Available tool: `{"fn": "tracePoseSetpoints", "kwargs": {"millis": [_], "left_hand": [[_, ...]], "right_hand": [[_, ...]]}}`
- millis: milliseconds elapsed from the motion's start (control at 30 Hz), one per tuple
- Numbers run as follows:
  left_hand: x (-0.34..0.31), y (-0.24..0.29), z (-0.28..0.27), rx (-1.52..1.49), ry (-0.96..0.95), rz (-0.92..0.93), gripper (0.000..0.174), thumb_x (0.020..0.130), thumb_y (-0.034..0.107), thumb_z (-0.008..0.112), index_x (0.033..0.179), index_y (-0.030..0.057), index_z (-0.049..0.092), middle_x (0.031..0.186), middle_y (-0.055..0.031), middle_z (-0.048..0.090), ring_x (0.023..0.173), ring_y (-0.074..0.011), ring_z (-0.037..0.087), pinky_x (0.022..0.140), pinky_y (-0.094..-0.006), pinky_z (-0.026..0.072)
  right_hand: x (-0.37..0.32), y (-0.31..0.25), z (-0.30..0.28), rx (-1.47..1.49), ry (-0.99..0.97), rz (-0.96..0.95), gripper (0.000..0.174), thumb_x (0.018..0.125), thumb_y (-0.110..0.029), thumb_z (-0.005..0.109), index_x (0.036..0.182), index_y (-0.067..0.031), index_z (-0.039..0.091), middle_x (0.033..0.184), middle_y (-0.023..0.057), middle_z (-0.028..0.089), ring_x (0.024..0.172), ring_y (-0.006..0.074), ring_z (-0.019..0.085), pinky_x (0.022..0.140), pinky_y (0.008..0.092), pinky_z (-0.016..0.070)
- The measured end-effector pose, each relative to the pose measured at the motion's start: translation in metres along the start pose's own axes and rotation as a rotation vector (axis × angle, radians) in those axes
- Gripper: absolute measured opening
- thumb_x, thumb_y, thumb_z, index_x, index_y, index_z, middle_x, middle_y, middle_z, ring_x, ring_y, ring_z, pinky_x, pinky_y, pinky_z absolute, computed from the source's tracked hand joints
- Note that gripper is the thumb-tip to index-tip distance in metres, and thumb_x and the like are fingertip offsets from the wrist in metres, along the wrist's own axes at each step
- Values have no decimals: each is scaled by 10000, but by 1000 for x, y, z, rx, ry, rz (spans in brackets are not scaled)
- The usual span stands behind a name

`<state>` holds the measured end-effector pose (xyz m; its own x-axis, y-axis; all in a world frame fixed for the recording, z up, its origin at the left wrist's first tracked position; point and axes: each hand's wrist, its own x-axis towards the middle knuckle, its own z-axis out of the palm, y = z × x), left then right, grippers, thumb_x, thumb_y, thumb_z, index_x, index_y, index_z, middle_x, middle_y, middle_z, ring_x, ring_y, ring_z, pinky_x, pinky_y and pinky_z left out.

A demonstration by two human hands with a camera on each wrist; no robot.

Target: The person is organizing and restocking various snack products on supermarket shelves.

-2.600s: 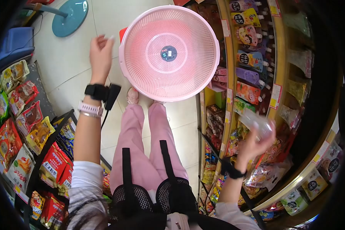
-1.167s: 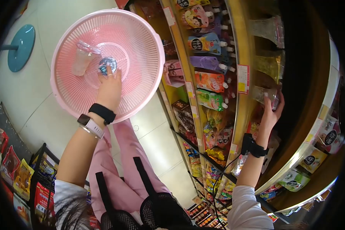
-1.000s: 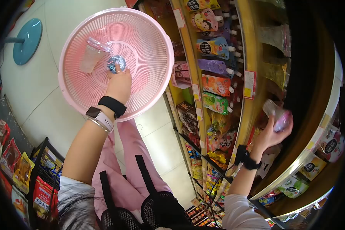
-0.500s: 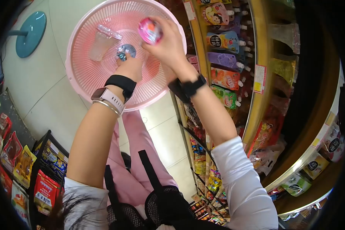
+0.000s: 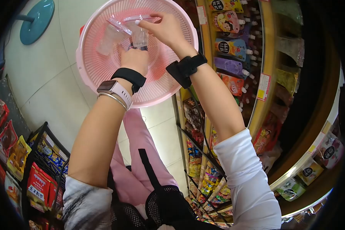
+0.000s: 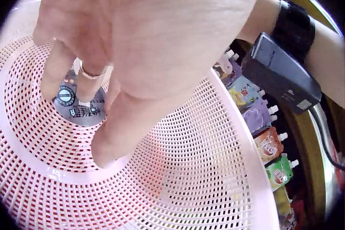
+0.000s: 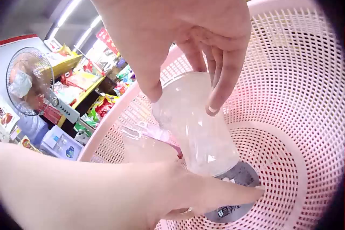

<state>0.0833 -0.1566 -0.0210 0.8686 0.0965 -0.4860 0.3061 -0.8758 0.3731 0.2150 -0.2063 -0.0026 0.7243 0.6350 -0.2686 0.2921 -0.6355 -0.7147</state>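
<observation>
The pink mesh basket [image 5: 89,66] lies in front of me. Inside it, my left hand [image 5: 134,61] reaches to the bottom, with fingertips at the round dark label [image 6: 67,112]. My right hand [image 5: 166,30] grips a translucent plastic cup [image 7: 202,127] near its wide, lidded end. The cup's narrower end points down, close over the label and my left fingers. A second similar cup [image 5: 109,41] with a pinkish lid lies tilted against the basket's left side. In the right wrist view, my left hand partly covers it.
On the right, shelves hold spouted drink pouches [image 5: 229,48] and bagged goods. Snack bags [image 5: 40,184] fill a black rack at left. A teal round stand base [image 5: 36,23] is on the tiled floor, and a fan [image 7: 29,81] stands farther off.
My right hand has taken a cup from the right shelf, swung it left over the basket and lowered it upside beside the first cup. My left hand has stayed at the basket's bottom.
</observation>
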Motion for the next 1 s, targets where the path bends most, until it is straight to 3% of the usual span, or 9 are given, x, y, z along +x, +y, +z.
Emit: {"fn": "tracePoseSetpoints", "kwargs": {"millis": [200, 233, 300, 400, 500, 633, 767, 867, 1000], "left_hand": [[0, -3, 8, -140, 34, 10, 442, 676, 30, 567, 1108, 124, 577, 951, -131, 644, 931, -308, 610, 892, -685, 240], [6, -4, 8, -148, -36, -5, 476, 687, 37, 559, 1157, 105, 531, 1000, -133, 634, 947, -316, 607, 922, -679, 222], [-6, 10, 14, 15, 251, -48, 275, 843, 96, 435, 1084, 119, 566, 967, -108, 655, 870, -252, 645, 978, -643, 205], [-3, 14, 6, 23, 137, -53, 343, 828, 78, 458, 1162, 107, 530, 1006, -119, 645, 875, -257, 644, 991, -647, 182], [2, 22, -3, 34, 55, -60, 394, 810, 89, 485, 1203, 95, 516, 1000, -133, 648, 899, -271, 641, 1000, -642, 170], [9, 24, 3, -35, -125, -195, 560, 778, 156, 513, 1323, 101, 396, 1264, -182, 481, 1122, -351, 507, 1013, -627, 160], [14, 25, -6, -107, -315, -262, 683, 764, 187, 513, 1402, 135, 275, 1458, -150, 236, 1272, -428, 318, 1018, -610, 172], [12, 26, -4, -125, -273, -273, 672, 766, 186, 513, 1398, 147, 288, 1452, -135, 260, 1275, -426, 317, 1015, -605, 183], [18, 27, 4, -110, -258, -303, 662, 772, 185, 520, 1394, 146, 297, 1451, -133, 263, 1267, -432, 320, 996, -614, 201]], "right_hand": [[-53, -1, -28, -119, 61, -164, 545, 740, -271, 683, 1183, 4, 527, 941, 195, 638, 834, 246, 642, 708, 313, 516], [-57, -9, -31, -106, 96, -159, 452, 748, -197, 667, 1120, 27, 539, 899, 220, 617, 790, 325, 624, 710, 377, 497], [-123, -28, -84, -192, 198, -180, 374, 754, -79, 642, 1113, -18, 554, 965, 157, 610, 834, 259, 613, 721, 330, 495], [-167, -49, -135, -434, 382, -192, 292, 767, -66, 654, 1052, -40, 596, 945, 106, 610, 805, 185, 604, 714, 277, 486], [-227, -53, -226, -631, 849, -100, 280, 758, -48, 695, 1003, -14, 564, 900, 67, 547, 770, 143, 546, 675, 260, 457], [-256, -41, -303, -1178, 975, -99, 403, 735, -114, 735, 1055, -12, 513, 967, 99, 497, 877, 192, 492, 766, 293, 418], [-263, -2, -367, -1252, 829, 213, 682, 702, -286, 759, 1237, -2, 444, 1225, 180, 458, 1107, 325, 450, 917, 391, 384], [-262, 36, -385, -1003, 579, 347, 784, 711, -318, 749, 1326, -15, 370, 1331, 206, 397, 1211, 317, 409, 976, 377, 350], [-266, 62, -379, -872, 638, 418, 788, 745, -301, 728, 1370, -49, 320, 1352, 180, 394, 1220, 269, 423, 973, 348, 360]]}}
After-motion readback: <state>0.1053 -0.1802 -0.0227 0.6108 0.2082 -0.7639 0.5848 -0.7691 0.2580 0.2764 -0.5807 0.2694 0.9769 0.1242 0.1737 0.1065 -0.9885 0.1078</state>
